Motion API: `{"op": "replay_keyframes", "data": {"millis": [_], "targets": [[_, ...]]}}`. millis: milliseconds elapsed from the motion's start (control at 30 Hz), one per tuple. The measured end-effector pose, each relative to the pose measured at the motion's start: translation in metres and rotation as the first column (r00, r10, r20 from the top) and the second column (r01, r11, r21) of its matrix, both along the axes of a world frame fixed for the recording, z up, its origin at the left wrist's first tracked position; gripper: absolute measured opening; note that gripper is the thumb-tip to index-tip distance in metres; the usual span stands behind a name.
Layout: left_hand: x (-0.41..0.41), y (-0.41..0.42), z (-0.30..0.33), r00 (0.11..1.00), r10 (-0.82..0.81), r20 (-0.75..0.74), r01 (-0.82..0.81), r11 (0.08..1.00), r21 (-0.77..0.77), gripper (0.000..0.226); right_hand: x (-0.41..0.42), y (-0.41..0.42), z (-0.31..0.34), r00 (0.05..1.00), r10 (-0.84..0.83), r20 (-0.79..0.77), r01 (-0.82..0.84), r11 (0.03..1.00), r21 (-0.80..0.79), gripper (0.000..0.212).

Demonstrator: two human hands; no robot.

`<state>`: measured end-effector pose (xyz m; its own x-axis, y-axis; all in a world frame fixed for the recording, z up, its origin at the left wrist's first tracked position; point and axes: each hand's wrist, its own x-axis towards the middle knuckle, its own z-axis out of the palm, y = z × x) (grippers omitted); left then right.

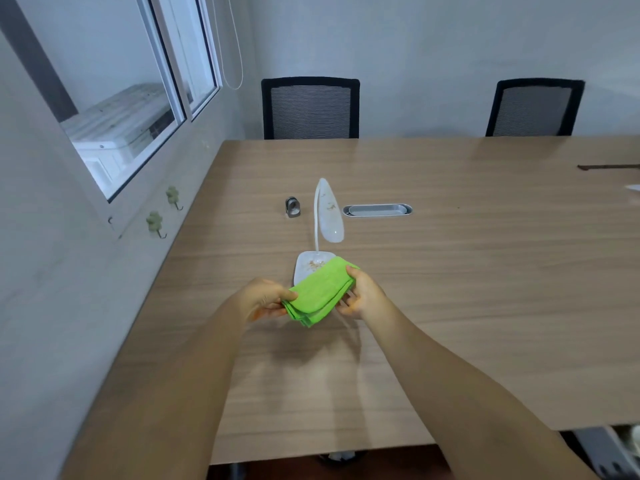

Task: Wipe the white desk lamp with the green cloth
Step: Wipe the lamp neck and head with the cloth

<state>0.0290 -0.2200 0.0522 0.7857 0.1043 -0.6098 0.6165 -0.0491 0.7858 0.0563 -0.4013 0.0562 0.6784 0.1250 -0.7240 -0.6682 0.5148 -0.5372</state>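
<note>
A: Where does it stand?

B: Both hands are up over the worktop (450, 271), holding the green cloth (317, 294) folded into a thick pad. The left hand (263, 299) has its thumb on top of one end and its fingers (268, 311) beneath, pinched on the cloth; the right hand (363, 296) grips the other end the same way, thumb over the far corner.

A: And the white desk lamp (322, 233)?

B: Just beyond the cloth, standing on the worktop. Its base (310, 266) is partly hidden by the far edge of the cloth, and I cannot tell whether they touch. There are brownish specks on the base and a few on the lamp head (330, 216), so nothing looks wiped yet.

A: So how to do the wipe well?

B: I'd hand the pad to one hand and free the other to steady the base (the thin neck (316, 230) looks bendy, and a push on the head would likely swing it). Start at the head, drawing the cloth along its length, so crumbs fall onto the base, then do the base last, sweeping towards one edge and gathering into the fold.

A: Anything nearby to mind?

B: A small dark clip-like object (292, 206) sits to the left of the lamp and a grey cable slot (377, 210) to the right, both apart from it, so there's room to work
</note>
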Motion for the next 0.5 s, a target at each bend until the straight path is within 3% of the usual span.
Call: {"op": "replay_keyframes", "data": {"millis": [67,200,300,400,500], "targets": [[-0.002,-0.001,0.000,0.999,0.037,0.002,-0.037,0.999,-0.029,0.008,-0.001,0.005,0.002,0.999,0.041,0.020,-0.042,0.999,0.033,0.035],[-0.002,-0.004,-0.001,0.997,0.073,-0.005,-0.073,0.995,-0.074,0.008,-0.005,0.012,0.007,0.985,0.169,0.044,-0.165,0.984,-0.073,0.015],[0.001,-0.006,0.000,0.999,-0.019,-0.050,0.018,1.000,-0.016,0.010,-0.007,0.013,0.007,0.970,0.237,0.050,-0.223,0.955,-0.196,0.032],[0.006,-0.008,0.010,0.985,-0.152,-0.080,0.160,0.982,0.099,0.023,0.002,0.004,0.008,0.961,0.232,0.151,-0.170,0.925,-0.339,0.033],[0.022,-0.008,0.029,0.996,-0.083,0.012,0.081,0.988,0.134,0.049,0.014,-0.021,0.018,0.931,0.178,0.320,-0.005,0.880,-0.474,0.032]]}}
